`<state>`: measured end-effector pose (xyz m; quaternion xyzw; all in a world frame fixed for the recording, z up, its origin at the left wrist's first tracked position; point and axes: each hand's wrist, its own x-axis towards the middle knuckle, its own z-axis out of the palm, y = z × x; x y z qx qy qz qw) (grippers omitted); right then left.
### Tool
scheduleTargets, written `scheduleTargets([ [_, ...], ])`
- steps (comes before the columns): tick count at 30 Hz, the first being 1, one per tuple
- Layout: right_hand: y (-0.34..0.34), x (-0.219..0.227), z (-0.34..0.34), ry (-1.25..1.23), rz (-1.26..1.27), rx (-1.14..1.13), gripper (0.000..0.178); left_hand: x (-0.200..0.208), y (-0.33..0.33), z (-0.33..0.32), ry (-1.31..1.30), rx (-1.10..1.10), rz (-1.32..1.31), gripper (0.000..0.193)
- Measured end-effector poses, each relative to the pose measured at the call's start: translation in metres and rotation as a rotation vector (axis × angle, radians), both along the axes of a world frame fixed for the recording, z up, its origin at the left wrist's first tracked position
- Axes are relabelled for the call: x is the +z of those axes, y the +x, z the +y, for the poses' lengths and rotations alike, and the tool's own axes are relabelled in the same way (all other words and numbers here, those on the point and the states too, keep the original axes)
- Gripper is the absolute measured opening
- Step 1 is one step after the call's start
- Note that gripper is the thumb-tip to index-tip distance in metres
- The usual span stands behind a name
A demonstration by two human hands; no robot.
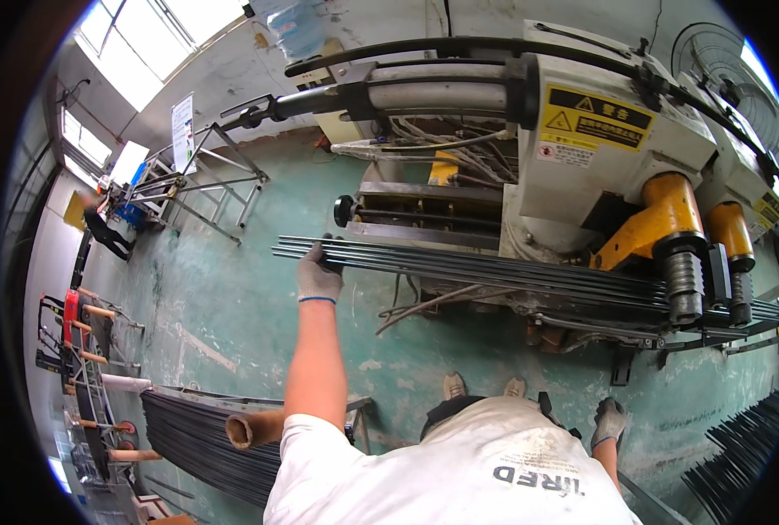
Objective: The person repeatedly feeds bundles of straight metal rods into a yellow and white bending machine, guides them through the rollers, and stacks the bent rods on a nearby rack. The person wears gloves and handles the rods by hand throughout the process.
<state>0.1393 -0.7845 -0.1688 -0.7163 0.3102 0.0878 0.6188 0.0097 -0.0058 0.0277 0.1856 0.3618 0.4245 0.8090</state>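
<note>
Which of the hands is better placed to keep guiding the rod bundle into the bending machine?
Left: the left hand grips the rod bundle near its free end, while the right hand hangs low, apart from it.

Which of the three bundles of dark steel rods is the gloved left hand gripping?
The left hand grips the bundle in the machine, running under the yellow rollers; the rack bundle and the right-edge stack lie untouched.

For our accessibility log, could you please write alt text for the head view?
A gloved left hand grips a bundle of rods fed into a bending machine. The gloved right hand hangs low, holding nothing.
</note>
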Motion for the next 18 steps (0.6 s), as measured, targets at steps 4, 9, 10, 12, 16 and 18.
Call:
scheduleTargets([
  [4,-0.02,-0.001,0.008,-0.013,0.043,-0.015,0.019,-0.011,-0.029,0.073,0.076,0.059,0.001,0.03],
  [9,-0.04,0.0,0.019,-0.064,0.038,-0.031,0.024,-0.011,-0.041,0.099,0.121,0.151,0.042,0.031],
  [10,-0.043,-0.003,0.018,-0.059,0.04,-0.018,0.024,-0.009,-0.039,0.095,0.133,0.164,0.061,0.033],
  [12,-0.048,-0.006,0.019,-0.045,0.043,0.012,0.024,-0.005,-0.04,0.089,0.188,0.137,0.093,0.036],
  [16,-0.059,-0.007,0.031,-0.086,0.027,-0.036,0.019,0.011,-0.046,0.068,0.301,-0.036,0.151,0.025],
  [18,-0.059,-0.001,0.043,-0.101,0.008,-0.045,0.014,0.009,-0.059,0.075,0.317,-0.104,0.208,0.022],
])
